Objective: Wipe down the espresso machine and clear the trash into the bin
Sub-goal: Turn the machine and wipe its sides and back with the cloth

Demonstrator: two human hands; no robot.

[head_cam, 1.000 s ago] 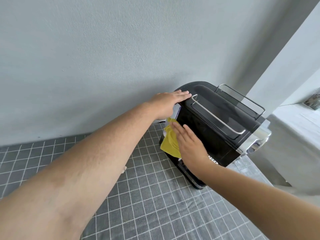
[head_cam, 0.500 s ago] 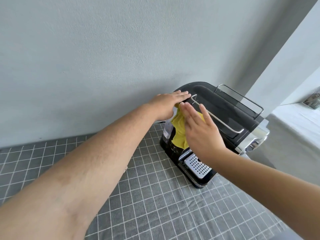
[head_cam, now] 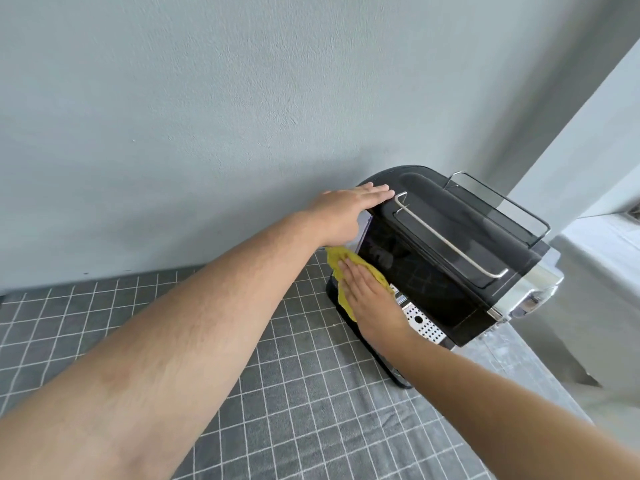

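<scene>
Two hands are busy: our left hand [head_cam: 348, 207] rests flat on top of the espresso machine [head_cam: 433, 271], which stands on the desk [head_cam: 304, 393]. Our right hand [head_cam: 372, 299] presses the yellow cloth [head_cam: 337, 259] flat-fingered against its front. We judge this the wiping step; next, the unwiped panels need a firm sweep.
</scene>
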